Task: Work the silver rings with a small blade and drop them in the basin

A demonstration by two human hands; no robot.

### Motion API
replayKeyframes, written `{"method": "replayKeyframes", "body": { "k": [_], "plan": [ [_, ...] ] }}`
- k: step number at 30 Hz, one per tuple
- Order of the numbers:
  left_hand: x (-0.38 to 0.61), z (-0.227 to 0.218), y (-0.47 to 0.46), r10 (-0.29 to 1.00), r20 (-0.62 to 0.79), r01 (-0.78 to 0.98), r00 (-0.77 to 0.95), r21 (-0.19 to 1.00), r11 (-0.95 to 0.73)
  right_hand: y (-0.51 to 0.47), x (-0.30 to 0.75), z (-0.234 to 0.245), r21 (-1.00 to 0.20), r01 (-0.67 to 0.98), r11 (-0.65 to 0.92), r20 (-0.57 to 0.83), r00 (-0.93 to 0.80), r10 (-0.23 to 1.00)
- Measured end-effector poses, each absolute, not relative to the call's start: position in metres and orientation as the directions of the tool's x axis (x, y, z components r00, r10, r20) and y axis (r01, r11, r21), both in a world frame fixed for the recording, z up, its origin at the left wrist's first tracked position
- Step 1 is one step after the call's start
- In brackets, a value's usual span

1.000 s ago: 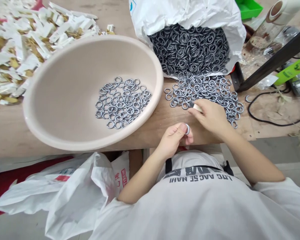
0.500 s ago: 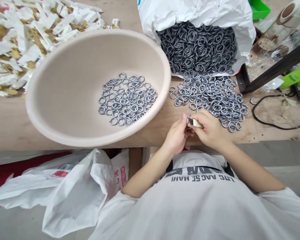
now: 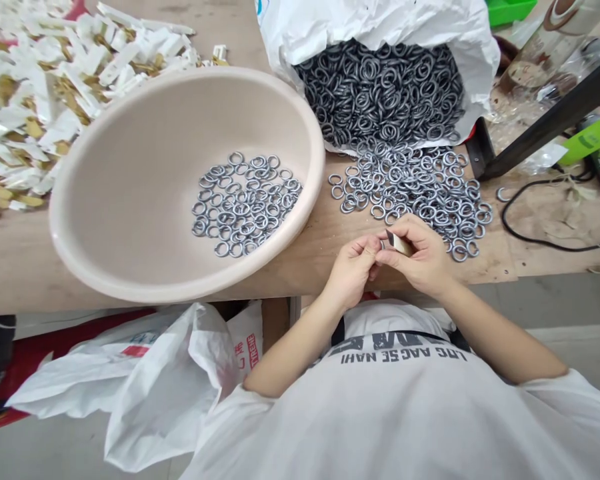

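Observation:
My left hand [image 3: 351,270] and my right hand [image 3: 423,257] meet at the table's near edge, both closed in a pinch. The left fingers hold a small metal ring [image 3: 381,245], mostly hidden. The right fingers grip a small tan block-like tool [image 3: 399,243] pressed against that ring. Just beyond the hands lies a loose pile of metal rings [image 3: 410,183] spilled from an open white bag [image 3: 380,27] full of rings. A large beige bowl [image 3: 130,200] to the left holds several more rings [image 3: 245,203].
A heap of white and gold tags [image 3: 45,87] covers the far left of the wooden table [image 3: 20,267]. A black bar [image 3: 550,120], a black cable [image 3: 545,237] and green items sit at right. White plastic bags [image 3: 145,380] lie below the table edge.
My right hand left the ring pile and came to my left hand. Both hands now press the tool and the ring together; a second ago they were apart.

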State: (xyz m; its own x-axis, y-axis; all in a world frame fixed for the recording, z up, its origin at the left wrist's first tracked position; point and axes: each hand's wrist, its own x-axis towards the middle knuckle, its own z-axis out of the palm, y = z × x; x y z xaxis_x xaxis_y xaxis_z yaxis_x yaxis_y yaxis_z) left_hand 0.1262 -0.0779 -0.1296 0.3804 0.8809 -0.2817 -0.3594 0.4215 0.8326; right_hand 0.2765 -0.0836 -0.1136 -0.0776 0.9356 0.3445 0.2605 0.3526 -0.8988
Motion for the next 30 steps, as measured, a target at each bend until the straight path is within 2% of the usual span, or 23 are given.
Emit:
{"method": "replayKeyframes", "body": {
  "k": [2,4,6,8,10,12,15,18,20,22,24,26,28,30],
  "plan": [
    [0.130,-0.131,-0.080,0.907,-0.255,-0.373,0.336,0.848,0.376,-0.083,0.272,-0.118,-0.942,0.190,0.278,0.280,-0.017,0.960],
    [0.133,-0.130,-0.082,0.922,-0.217,-0.375,0.321,0.865,0.334,-0.081,0.271,-0.119,-0.984,0.098,0.150,0.150,-0.013,0.989],
    [0.133,-0.129,-0.082,0.930,-0.194,-0.363,0.312,0.880,0.305,-0.079,0.275,-0.116,-0.989,0.122,0.085,0.080,-0.045,0.996],
    [0.132,-0.127,-0.082,0.937,-0.187,-0.364,0.295,0.885,0.291,-0.081,0.282,-0.109,-0.941,0.297,0.162,0.138,-0.098,0.986],
    [0.130,-0.126,-0.081,0.940,-0.191,-0.375,0.282,0.880,0.291,-0.088,0.287,-0.101,-0.817,0.496,0.293,0.220,-0.201,0.955],
    [0.129,-0.126,-0.081,0.940,-0.196,-0.385,0.280,0.874,0.296,-0.096,0.289,-0.095,-0.689,0.610,0.392,0.258,-0.299,0.919],
    [0.130,-0.127,-0.081,0.938,-0.200,-0.395,0.282,0.867,0.304,-0.103,0.285,-0.090,-0.597,0.666,0.447,0.275,-0.354,0.894],
    [0.131,-0.126,-0.083,0.934,-0.207,-0.401,0.291,0.860,0.315,-0.102,0.284,-0.092,-0.598,0.657,0.459,0.266,-0.378,0.887],
    [0.131,-0.125,-0.085,0.929,-0.199,-0.391,0.311,0.864,0.316,-0.096,0.288,-0.096,-0.656,0.639,0.402,0.233,-0.336,0.913],
    [0.129,-0.122,-0.087,0.920,-0.177,-0.381,0.350,0.870,0.312,-0.086,0.293,-0.101,-0.733,0.622,0.276,0.189,-0.204,0.961],
    [0.125,-0.121,-0.088,0.916,-0.154,-0.392,0.370,0.868,0.304,-0.074,0.296,-0.106,-0.734,0.658,0.169,0.162,-0.073,0.984],
    [0.119,-0.121,-0.087,0.928,-0.159,-0.416,0.337,0.859,0.298,-0.060,0.293,-0.108,-0.593,0.792,0.145,0.159,-0.062,0.985],
    [0.111,-0.123,-0.084,0.943,-0.190,-0.433,0.274,0.851,0.297,-0.047,0.285,-0.109,-0.360,0.919,0.161,0.122,-0.125,0.985],
    [0.104,-0.124,-0.081,0.946,-0.226,-0.448,0.234,0.838,0.311,-0.036,0.274,-0.108,-0.175,0.970,0.167,0.051,-0.161,0.986]
  ]
}}
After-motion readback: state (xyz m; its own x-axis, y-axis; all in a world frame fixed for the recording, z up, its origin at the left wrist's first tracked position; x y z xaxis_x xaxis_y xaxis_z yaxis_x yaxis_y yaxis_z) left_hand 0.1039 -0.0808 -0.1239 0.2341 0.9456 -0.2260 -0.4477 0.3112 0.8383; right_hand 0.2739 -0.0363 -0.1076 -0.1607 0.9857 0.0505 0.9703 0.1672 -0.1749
